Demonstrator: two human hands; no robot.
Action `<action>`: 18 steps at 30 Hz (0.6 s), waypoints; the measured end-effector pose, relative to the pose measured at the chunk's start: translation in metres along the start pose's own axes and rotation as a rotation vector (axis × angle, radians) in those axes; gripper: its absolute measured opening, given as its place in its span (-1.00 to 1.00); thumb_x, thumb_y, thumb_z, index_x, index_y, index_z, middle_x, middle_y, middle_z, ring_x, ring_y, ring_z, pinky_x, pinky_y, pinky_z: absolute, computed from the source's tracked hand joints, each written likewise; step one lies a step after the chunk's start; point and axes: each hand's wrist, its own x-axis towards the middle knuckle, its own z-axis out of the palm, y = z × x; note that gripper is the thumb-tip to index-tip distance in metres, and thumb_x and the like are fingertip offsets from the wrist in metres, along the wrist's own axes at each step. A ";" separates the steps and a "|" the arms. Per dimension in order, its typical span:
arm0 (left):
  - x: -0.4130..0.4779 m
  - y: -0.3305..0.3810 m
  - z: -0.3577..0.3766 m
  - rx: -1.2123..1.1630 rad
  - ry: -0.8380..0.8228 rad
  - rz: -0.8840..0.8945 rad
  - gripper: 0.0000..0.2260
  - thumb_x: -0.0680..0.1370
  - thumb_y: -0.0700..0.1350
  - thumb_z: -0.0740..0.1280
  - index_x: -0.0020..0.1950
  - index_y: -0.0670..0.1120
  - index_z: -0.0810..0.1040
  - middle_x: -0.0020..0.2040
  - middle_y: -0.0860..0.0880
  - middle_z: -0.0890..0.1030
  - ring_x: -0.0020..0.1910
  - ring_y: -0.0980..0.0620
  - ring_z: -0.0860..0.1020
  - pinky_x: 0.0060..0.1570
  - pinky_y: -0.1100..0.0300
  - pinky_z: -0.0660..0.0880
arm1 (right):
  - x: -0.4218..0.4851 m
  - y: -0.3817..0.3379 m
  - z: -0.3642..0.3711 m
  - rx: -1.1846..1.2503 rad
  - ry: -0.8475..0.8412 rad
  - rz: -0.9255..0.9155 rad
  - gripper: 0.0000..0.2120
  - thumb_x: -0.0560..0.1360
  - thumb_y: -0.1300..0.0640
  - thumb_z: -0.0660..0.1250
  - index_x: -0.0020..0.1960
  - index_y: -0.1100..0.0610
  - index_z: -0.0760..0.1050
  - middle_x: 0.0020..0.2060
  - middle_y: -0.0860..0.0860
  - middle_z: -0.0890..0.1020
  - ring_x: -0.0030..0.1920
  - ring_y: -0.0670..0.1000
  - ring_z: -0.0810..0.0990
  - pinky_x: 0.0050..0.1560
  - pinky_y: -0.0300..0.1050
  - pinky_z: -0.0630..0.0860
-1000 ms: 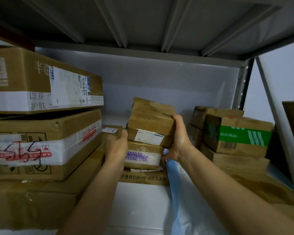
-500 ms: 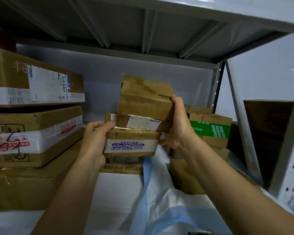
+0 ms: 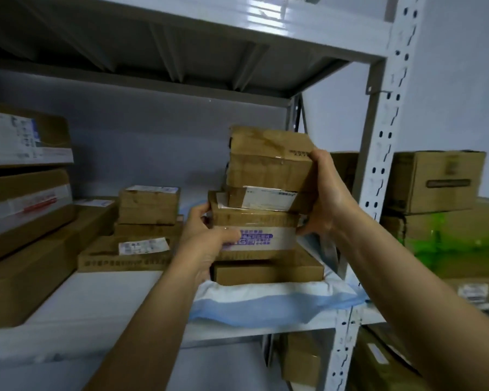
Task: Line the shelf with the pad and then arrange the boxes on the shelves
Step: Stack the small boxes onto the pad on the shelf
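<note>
Here, both forearms are stretched forward. The left hand (image 3: 206,241) is wrapped around the bottom box (image 3: 261,238), the right hand (image 3: 326,198) clamped on the stack's (image 3: 268,176) side, above a flat box (image 3: 268,270) on the blue pad (image 3: 266,301).

Your two arms come into view from the near edge, and both are bare the whole way up: no sleeve, no cuff, no glove. Your left hand (image 3: 209,238) shows its back, the thumb broad and the knuckles softly ridged. Your right hand (image 3: 326,198) is seen from its outer side, with tendon lines running to the wrist. Neither wrist carries a watch, band or bracelet, and you wear no rings on the fingers that show. Both forearms are slim and smooth, widening toward the elbows
</note>
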 end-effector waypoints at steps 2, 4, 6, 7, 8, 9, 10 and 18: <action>0.004 -0.014 0.018 0.116 0.009 0.039 -0.43 0.37 -0.39 0.44 0.24 0.04 0.37 0.14 -0.03 0.57 0.10 -0.06 0.57 0.08 0.00 0.57 | 0.004 0.003 -0.017 0.025 0.039 0.042 -0.56 0.42 -0.39 0.13 0.03 -0.07 0.47 0.02 0.09 0.59 0.04 0.17 0.51 0.15 0.33 0.37; 0.011 -0.028 0.033 0.224 0.013 0.083 -0.38 0.40 -0.32 0.44 0.36 0.05 0.30 0.22 -0.01 0.55 0.16 -0.04 0.55 0.12 0.05 0.54 | 0.009 0.007 -0.030 0.037 0.066 0.065 -0.55 0.41 -0.40 0.14 0.03 -0.07 0.47 0.04 0.10 0.58 0.06 0.17 0.50 0.16 0.33 0.37; 0.015 -0.036 0.044 0.375 0.026 0.132 -0.37 0.44 -0.23 0.43 0.43 0.05 0.25 0.24 0.02 0.54 0.18 -0.01 0.53 0.04 0.18 0.51 | 0.013 0.010 -0.039 0.040 0.075 0.062 -0.60 0.46 -0.36 0.11 -0.04 -0.06 0.45 -0.05 0.09 0.58 -0.03 0.13 0.51 0.06 0.28 0.37; 0.017 -0.039 0.048 0.444 0.043 0.159 -0.36 0.45 -0.20 0.43 0.46 0.06 0.23 0.24 0.02 0.54 0.19 0.00 0.53 0.03 0.19 0.50 | 0.014 0.011 -0.042 0.043 0.073 0.061 -0.61 0.47 -0.35 0.10 -0.05 -0.05 0.44 -0.07 0.08 0.57 -0.06 0.11 0.50 0.03 0.26 0.37; 0.019 -0.042 0.050 0.490 0.059 0.178 -0.35 0.46 -0.17 0.43 0.47 0.07 0.22 0.25 0.01 0.54 0.19 0.00 0.52 0.03 0.18 0.50 | 0.017 0.013 -0.044 0.046 0.068 0.061 -0.61 0.48 -0.34 0.09 -0.05 -0.05 0.43 -0.07 0.09 0.57 -0.06 0.11 0.50 0.02 0.26 0.37; 0.020 -0.043 0.051 0.517 0.072 0.187 -0.35 0.47 -0.16 0.42 0.47 0.07 0.21 0.25 0.00 0.54 0.19 0.00 0.52 0.04 0.17 0.52 | 0.020 0.014 -0.045 0.049 0.061 0.063 -0.61 0.49 -0.34 0.09 -0.03 -0.04 0.43 -0.06 0.09 0.57 -0.05 0.12 0.51 0.02 0.26 0.37; 0.022 -0.045 0.051 0.537 0.080 0.187 -0.36 0.47 -0.15 0.42 0.47 0.07 0.21 0.26 -0.01 0.54 0.19 -0.01 0.52 0.06 0.14 0.53 | 0.022 0.014 -0.045 0.046 0.054 0.059 -0.61 0.49 -0.34 0.09 -0.02 -0.04 0.43 -0.04 0.10 0.58 -0.03 0.12 0.52 0.03 0.25 0.38; 0.022 -0.045 0.047 0.657 0.099 0.177 -0.43 0.45 0.01 0.43 0.40 0.08 0.28 0.26 0.00 0.52 0.21 -0.06 0.51 0.05 0.11 0.49 | 0.031 0.014 -0.037 -0.073 0.040 -0.047 -0.63 0.52 -0.29 0.08 -0.03 -0.05 0.48 0.04 0.08 0.62 0.07 0.10 0.56 0.13 0.09 0.49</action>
